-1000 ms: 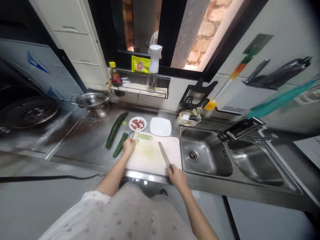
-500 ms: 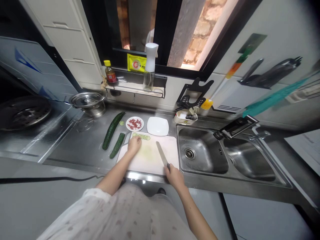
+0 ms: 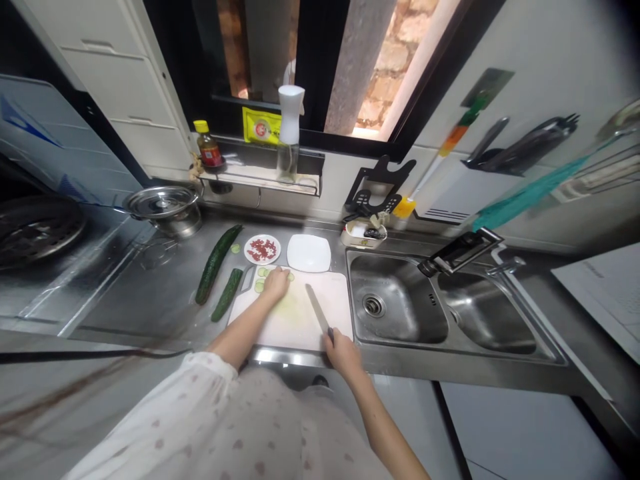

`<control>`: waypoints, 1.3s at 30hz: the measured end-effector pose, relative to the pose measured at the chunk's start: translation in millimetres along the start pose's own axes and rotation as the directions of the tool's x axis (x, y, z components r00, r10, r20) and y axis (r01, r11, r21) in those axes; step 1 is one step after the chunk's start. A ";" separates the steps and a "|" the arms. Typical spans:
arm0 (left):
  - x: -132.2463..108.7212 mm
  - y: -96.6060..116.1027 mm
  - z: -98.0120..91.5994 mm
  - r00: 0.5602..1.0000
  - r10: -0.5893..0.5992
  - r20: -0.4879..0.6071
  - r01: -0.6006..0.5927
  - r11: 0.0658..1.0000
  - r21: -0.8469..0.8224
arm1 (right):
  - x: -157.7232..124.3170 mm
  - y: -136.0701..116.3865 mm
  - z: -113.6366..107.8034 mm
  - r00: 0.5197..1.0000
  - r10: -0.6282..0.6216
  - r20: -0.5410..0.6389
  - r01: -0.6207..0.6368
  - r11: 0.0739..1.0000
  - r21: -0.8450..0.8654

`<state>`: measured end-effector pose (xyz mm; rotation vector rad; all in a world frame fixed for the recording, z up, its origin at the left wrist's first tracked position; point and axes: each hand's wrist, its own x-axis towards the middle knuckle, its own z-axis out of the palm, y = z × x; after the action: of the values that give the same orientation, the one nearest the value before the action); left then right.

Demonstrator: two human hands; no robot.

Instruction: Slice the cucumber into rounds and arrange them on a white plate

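Observation:
My left hand (image 3: 277, 285) is over the far left part of a white cutting board (image 3: 295, 327), fingers drawn together on a pale green cucumber slice (image 3: 291, 276) at their tips. More cucumber slices (image 3: 259, 285) lie just left of the hand, partly covered by it. My right hand (image 3: 343, 351) grips the dark handle of a kitchen knife (image 3: 318, 308). Its blade points away from me, low over the board's right half; whether it touches cannot be told. A whole cucumber (image 3: 218, 265) and a cut cucumber piece (image 3: 227, 295) lie left of the board, with a small end piece (image 3: 235, 249) nearby.
Behind the board are a plate of chopped red bits (image 3: 274, 251) and a white square plate (image 3: 309, 253). A steel double sink (image 3: 400, 330) with a black faucet (image 3: 460, 252) adjoins on the right. A lidded pot (image 3: 170, 210) stands back left, below a wall shelf (image 3: 260, 177).
My left hand has moved right along the row of cucumber slices, exposing slices to its left. My right hand still holds the knife over the board. The view has shifted slightly right.

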<state>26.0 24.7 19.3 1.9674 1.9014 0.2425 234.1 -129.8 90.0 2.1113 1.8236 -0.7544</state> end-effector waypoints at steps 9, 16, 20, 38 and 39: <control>1.6 2.8 -1.7 0.991 -0.129 -0.027 0.122 0.974 -0.190 | 1.4 0.5 0.0 1.000 -0.009 0.008 0.009 1.000 -0.017; -16.7 -13.4 0.5 0.965 -0.246 0.088 0.261 0.885 -0.385 | 2.1 0.9 -3.5 0.999 -0.035 0.001 0.035 0.997 -0.065; -29.7 -24.6 -0.6 0.965 -0.245 0.091 0.261 0.891 -0.372 | -3.1 -0.7 -3.9 0.996 -0.088 -0.011 0.087 0.993 -0.074; -34.9 -25.7 3.1 0.987 -0.161 0.017 0.162 0.979 -0.125 | -7.9 -11.6 1.9 0.982 -0.187 0.019 0.188 0.978 -0.088; -34.4 -26.0 3.0 0.987 -0.162 0.019 0.163 0.979 -0.122 | -7.7 -11.6 2.0 0.982 -0.187 0.023 0.188 0.979 -0.085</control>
<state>1.0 -9.7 11.3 1.7208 1.9785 0.2970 221.8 -135.1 94.0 1.8946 2.0297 -0.7173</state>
